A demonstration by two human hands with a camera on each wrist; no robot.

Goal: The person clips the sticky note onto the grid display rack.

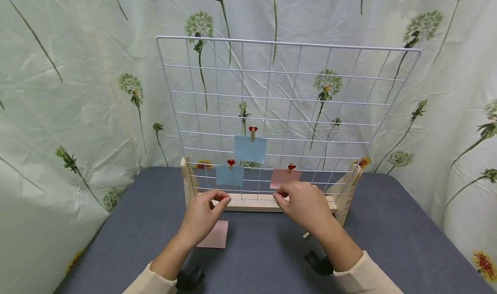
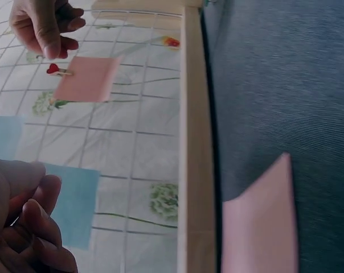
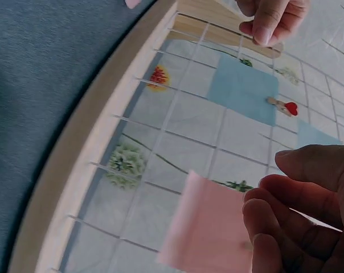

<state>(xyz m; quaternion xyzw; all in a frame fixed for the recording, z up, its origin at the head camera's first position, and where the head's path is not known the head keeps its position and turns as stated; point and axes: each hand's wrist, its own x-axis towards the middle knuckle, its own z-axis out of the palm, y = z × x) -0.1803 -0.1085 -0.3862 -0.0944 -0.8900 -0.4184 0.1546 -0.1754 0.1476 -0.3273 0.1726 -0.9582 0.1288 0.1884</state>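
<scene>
My left hand (image 1: 201, 216) hovers in front of the wire grid's lower left, its fingers loosely bent with nothing between them. On the other side, my right hand (image 1: 308, 203) is just below the clipped pink note (image 1: 280, 177), thumb apart from the fingers and holding nothing. A red heart clothespin (image 1: 291, 167) fixes that note to the grid. Two blue notes hang to its left: an upper one (image 1: 250, 149) and a lower one (image 1: 229, 176), each under its own heart clothespin. Another pink note (image 1: 216, 238) lies on the table, partly hidden by the left hand.
The white wire grid (image 1: 287, 43) stands in a wooden base (image 1: 252, 206) with side supports. A small wooden clothespin (image 1: 306, 235) lies on the dark table (image 1: 256, 259) by my right forearm. Behind the grid hangs a floral curtain (image 1: 89, 126).
</scene>
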